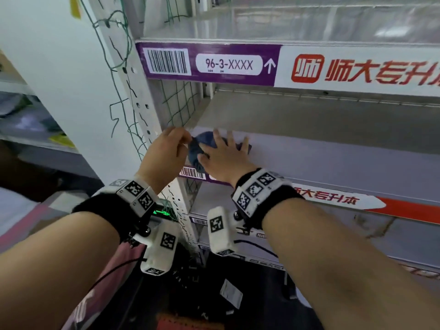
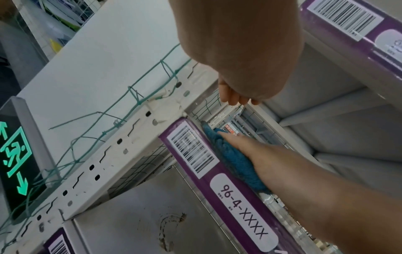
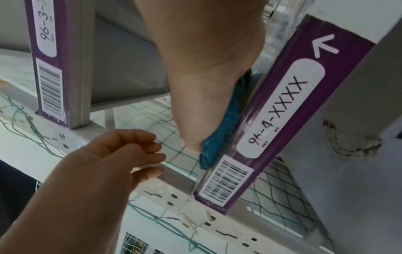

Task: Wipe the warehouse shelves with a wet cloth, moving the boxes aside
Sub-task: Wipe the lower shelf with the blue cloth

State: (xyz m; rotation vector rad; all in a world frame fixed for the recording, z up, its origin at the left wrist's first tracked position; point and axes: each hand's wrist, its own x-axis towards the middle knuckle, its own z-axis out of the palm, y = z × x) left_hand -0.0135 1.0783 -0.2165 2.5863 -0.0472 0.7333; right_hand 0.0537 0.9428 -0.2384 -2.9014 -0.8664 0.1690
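Note:
A blue cloth (image 1: 204, 141) lies on the left end of the grey shelf (image 1: 333, 158), just behind the purple 96-4-XXXX edge label (image 3: 280, 110). My right hand (image 1: 223, 153) lies flat on the cloth with fingers spread and straight, pressing it onto the shelf. The right wrist view shows the cloth (image 3: 219, 137) squeezed under the palm (image 3: 206, 68). My left hand (image 1: 166, 151) hovers at the cloth's left edge with loosely curled fingers; in the right wrist view this left hand (image 3: 113, 158) holds nothing and stands apart from the cloth. No box shows on this shelf.
A white perforated upright (image 1: 140, 108) and green wire mesh (image 1: 176, 103) close off the shelf's left end. The shelf above carries a purple 96-3-XXXX label (image 1: 228, 65). A lit green exit sign (image 2: 15, 154) hangs left of the rack. Lower shelves sit below.

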